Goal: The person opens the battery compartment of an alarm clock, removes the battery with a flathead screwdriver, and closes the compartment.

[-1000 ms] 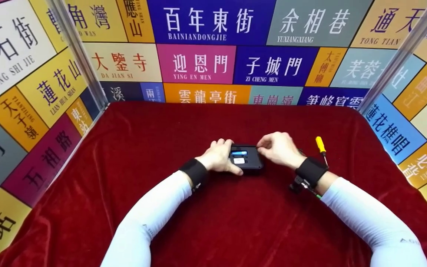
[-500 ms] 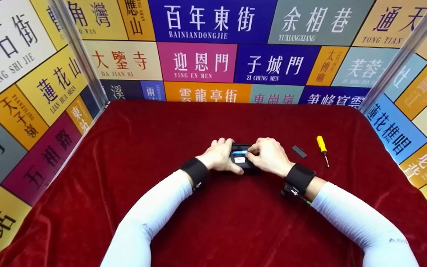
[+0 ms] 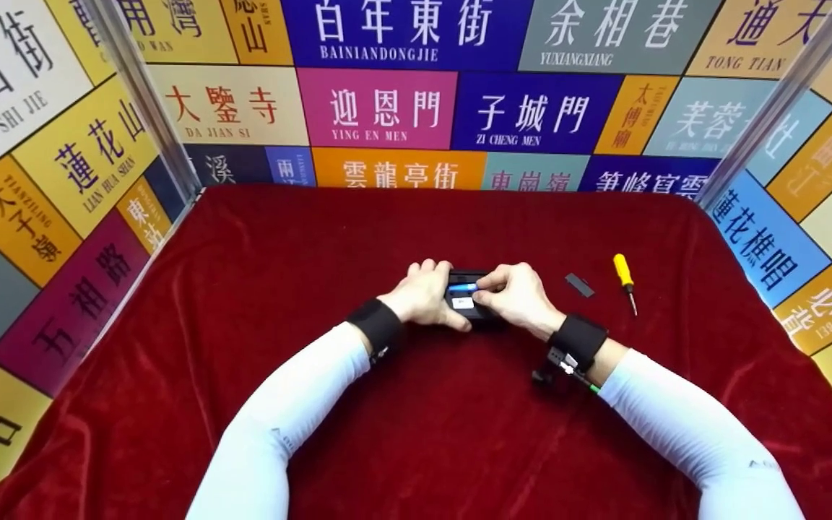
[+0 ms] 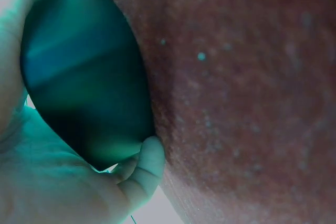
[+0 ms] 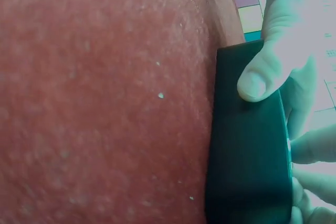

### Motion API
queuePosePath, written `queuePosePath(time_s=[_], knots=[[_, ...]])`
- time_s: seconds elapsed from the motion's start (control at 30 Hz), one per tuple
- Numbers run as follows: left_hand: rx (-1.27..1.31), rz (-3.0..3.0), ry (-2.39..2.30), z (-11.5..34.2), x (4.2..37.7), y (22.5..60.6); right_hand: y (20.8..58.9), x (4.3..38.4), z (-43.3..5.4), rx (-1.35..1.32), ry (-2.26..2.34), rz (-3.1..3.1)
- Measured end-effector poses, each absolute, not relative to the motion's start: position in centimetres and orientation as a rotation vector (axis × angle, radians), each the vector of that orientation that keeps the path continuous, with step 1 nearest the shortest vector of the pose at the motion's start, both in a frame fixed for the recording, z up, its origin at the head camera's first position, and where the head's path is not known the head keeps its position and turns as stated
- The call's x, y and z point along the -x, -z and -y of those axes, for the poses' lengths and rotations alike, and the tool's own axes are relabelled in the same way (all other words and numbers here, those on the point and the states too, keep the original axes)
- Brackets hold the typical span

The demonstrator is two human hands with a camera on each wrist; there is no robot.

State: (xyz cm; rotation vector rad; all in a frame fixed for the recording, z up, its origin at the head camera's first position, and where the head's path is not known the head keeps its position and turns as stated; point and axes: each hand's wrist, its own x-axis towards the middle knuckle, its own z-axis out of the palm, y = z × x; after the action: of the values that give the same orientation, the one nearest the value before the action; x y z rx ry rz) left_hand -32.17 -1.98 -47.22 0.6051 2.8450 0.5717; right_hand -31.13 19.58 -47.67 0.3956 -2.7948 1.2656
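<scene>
Left hand (image 3: 425, 295) clamps black case (image 3: 468, 315), right hand (image 3: 523, 297) pinches blue cylinder (image 3: 461, 287)

Nearest: my pale sleeves (image 3: 282, 404) come in from the bottom edge, each arm with a black wrist strap (image 3: 375, 323). Past those, my left hand wraps the left end of the black case, thumb along the near side, other fingers toward the far side; left wrist view matches, dark and blurry. Right hand grip is narrow: thumb and forefinger at the right end of the blue cylinder, which runs left to right in the case. White label (image 3: 463, 302) just nearer me than the cylinder. Case sits between my hands, mid red cloth (image 3: 416, 412); can't tell if its underside is flat on it. Right wrist view: a thumb against the case's smooth dark wall.

Right of my right hand, near but not touching: dark flat piece (image 3: 579, 285) on the cloth, then yellow-handled screwdriver (image 3: 625, 280), tip toward me. Beyond the cloth: coloured sign panels (image 3: 376, 108) with Chinese characters, clear posts (image 3: 145, 108) at the back corners.
</scene>
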Motion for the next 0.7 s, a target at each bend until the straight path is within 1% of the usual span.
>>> queuePosePath(time_s=[0.17, 0.43, 0.7], knots=[[-0.589, -2.846, -0.569, 1.92, 32.17, 46.89, 47.89, 31.22, -19.98, -0.387, -1.340, 2.740], [-0.600, -2.825, -0.580, 1.62, 32.25, 47.06, 48.29, 31.40, -20.52, -0.413, -1.235, 2.657], [-0.591, -2.828, -0.602, 2.12, 32.23, 47.18, 47.98, 32.03, -19.70, -0.440, -1.194, 2.651]])
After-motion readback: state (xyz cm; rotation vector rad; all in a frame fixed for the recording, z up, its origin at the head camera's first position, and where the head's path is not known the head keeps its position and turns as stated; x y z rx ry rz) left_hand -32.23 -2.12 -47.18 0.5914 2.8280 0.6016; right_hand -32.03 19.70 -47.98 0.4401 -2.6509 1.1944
